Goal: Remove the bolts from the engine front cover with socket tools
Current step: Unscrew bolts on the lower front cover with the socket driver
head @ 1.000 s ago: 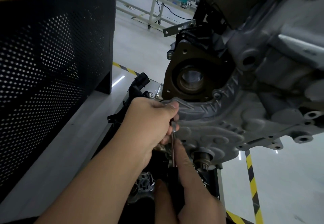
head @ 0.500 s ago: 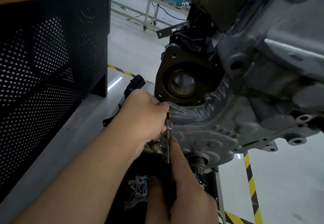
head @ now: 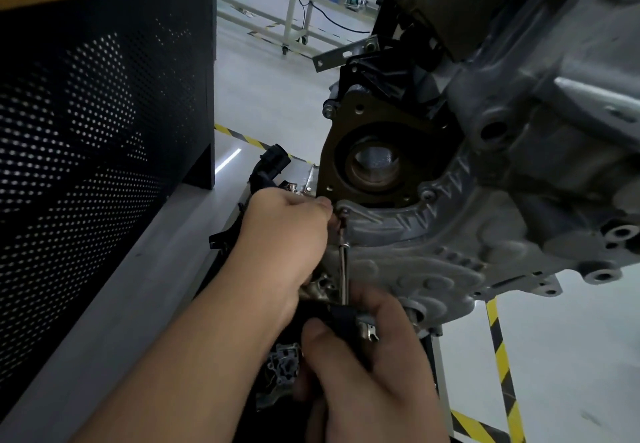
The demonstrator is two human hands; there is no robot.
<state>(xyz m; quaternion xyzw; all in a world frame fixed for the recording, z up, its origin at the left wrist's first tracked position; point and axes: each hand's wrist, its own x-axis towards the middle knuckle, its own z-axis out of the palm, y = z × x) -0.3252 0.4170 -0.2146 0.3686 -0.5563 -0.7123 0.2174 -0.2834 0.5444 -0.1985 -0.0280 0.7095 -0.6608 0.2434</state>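
The grey ribbed engine front cover (head: 422,255) hangs at centre right, below a dark round seal housing (head: 374,165). A slim socket driver (head: 343,269) points up at a bolt (head: 343,213) on the cover's upper left corner. My left hand (head: 280,234) pinches the driver's tip end at that bolt. My right hand (head: 374,366) grips the driver's black handle lower down. Another bolt (head: 428,195) sits on the cover's rim to the right.
A black perforated cabinet (head: 97,123) with a wooden top fills the left. Black connectors and hoses (head: 272,167) lie behind my left hand. Yellow-black floor tape (head: 500,356) runs under the engine. A wheeled frame (head: 294,9) stands far back.
My right index finger has come off the shaft and now curls around the handle. The driver tip stays at the corner bolt; the camera has shifted slightly.
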